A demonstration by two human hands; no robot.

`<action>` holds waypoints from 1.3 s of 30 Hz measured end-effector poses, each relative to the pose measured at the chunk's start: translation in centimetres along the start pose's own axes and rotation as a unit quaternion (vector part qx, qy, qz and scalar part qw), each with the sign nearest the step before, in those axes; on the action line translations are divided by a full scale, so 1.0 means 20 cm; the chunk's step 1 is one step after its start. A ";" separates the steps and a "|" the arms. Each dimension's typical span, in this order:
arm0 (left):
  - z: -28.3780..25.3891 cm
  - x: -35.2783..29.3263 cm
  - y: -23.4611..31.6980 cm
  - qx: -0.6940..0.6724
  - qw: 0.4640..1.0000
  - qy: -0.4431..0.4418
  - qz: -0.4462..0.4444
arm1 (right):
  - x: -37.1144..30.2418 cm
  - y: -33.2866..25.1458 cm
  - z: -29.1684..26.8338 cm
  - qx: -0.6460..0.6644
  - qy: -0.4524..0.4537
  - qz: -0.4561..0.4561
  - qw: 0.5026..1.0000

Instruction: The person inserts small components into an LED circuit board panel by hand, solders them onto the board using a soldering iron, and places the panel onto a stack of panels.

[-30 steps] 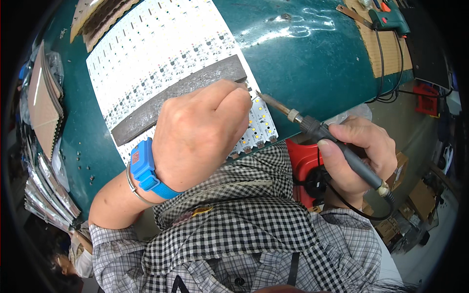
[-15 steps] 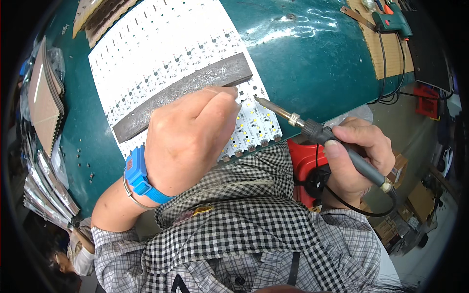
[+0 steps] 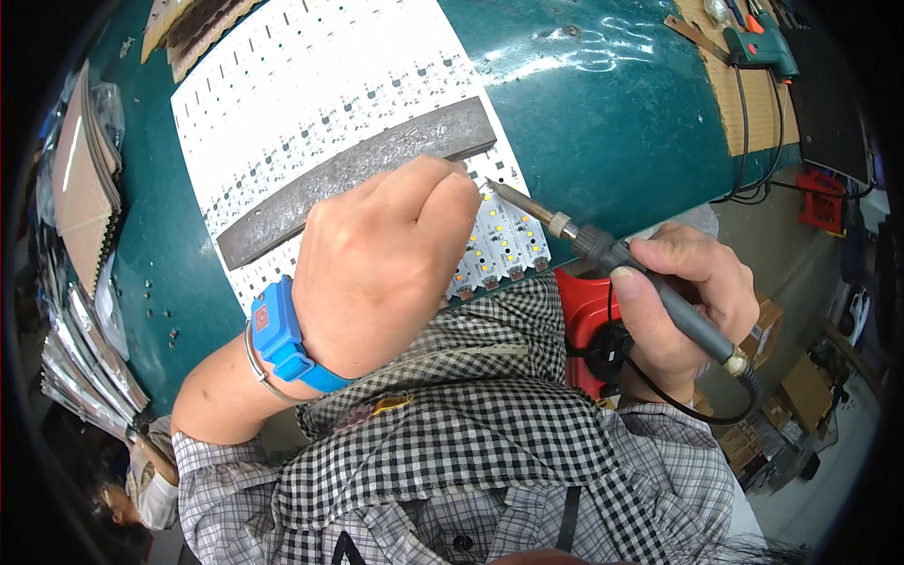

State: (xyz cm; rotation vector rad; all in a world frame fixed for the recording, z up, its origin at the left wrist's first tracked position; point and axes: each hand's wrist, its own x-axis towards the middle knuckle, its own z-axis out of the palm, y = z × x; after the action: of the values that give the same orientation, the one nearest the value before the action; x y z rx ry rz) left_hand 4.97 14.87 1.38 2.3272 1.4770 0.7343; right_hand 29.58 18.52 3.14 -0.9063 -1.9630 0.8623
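Observation:
A white panel of LED circuit boards [image 3: 311, 71] lies on the green table mat, with small yellow LEDs along its near right part. Across it rests a dark, flat metal bar [image 3: 377, 165]. My left hand [image 3: 386, 254], with a blue wrist strap [image 3: 278, 330], is closed in a pinch over the panel just below the bar. Whatever its fingertips hold is hidden behind the hand. In my right hand [image 3: 697, 297] is a soldering iron [image 3: 603, 247], gripped by its grey handle. The iron's tip is at the panel's right part, close to my left fingertips.
At the far right a green glue gun [image 3: 763, 47] lies on cardboard, its cable trailing down. Brown sheets [image 3: 85, 179] stand stacked at the left, above silvery strips [image 3: 89, 367]. Below the table edge is a red stool [image 3: 579, 301]. Another person [image 3: 151, 485] shows at lower left.
My left hand has shifted slightly right and up, its fingers coming nearer the iron's tip. The panel and bar have slid a little to the right. My right hand has barely moved.

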 end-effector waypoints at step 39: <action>-0.03 -0.08 -0.02 -0.021 0.999 0.013 -0.031 | 0.00 -0.01 0.06 0.014 -0.006 0.003 1.000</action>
State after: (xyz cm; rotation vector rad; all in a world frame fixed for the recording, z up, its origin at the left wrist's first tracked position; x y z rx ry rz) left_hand 3.80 13.49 1.33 2.2372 1.5228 0.7752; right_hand 28.46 18.07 2.76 -0.8930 -1.9552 0.8988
